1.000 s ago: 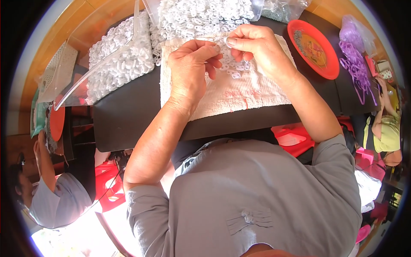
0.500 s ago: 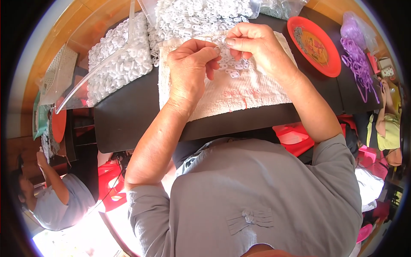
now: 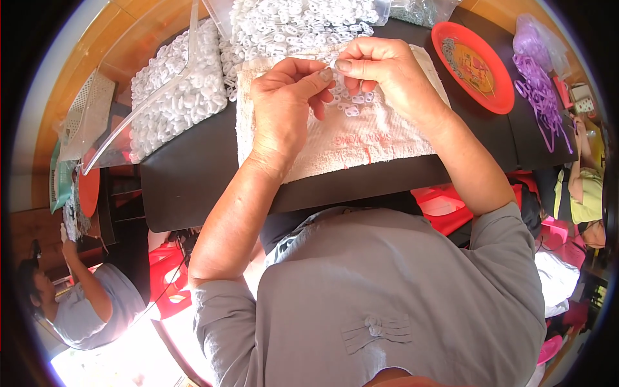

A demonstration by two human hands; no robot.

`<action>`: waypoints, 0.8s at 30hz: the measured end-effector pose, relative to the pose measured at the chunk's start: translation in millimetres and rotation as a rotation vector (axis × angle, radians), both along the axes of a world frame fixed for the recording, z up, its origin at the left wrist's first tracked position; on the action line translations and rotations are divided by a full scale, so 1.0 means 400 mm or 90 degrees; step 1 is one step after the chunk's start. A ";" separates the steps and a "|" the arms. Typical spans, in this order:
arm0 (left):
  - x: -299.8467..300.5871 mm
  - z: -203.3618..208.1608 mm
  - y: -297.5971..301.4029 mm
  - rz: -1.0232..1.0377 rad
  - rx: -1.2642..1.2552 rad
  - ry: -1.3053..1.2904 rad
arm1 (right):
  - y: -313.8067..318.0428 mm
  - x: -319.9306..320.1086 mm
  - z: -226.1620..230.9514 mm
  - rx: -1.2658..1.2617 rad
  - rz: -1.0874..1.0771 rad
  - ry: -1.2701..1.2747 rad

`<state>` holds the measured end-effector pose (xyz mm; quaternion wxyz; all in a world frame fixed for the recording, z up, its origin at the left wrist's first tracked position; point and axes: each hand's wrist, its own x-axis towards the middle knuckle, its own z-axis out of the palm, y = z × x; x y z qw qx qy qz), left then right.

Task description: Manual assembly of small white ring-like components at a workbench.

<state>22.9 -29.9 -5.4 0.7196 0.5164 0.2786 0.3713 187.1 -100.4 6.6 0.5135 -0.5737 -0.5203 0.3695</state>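
Over a cream towel [image 3: 309,161], my left hand [image 3: 290,90] and my right hand [image 3: 383,68] meet with thumbs and fingertips pinched together. A tiny white plastic piece [image 3: 333,64] shows between the thumb tips, partly hidden by them. Whatever else the right fingertips grip is too small to make out. Under the hands, several small white oval plastic rings [image 3: 352,111] lie loose on the towel. A large heap of similar white pieces [image 3: 277,29] spreads just beyond it.
A clear bin of white pieces [image 3: 177,97] stands at the left on the dark table [image 3: 193,200]. To the right are a red oval tray [image 3: 503,97] with small metal bits and purple ribbon [image 3: 541,103]. Other people [image 3: 97,303] sit at both sides.
My fingertips have drawn closer together, the right hand shifting slightly left. The white piece now shows between the thumbs. The person at the left has moved slightly.
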 end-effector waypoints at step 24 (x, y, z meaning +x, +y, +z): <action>-0.008 -0.007 -0.003 0.010 -0.042 -0.012 | -0.001 -0.023 -0.010 0.003 0.014 0.011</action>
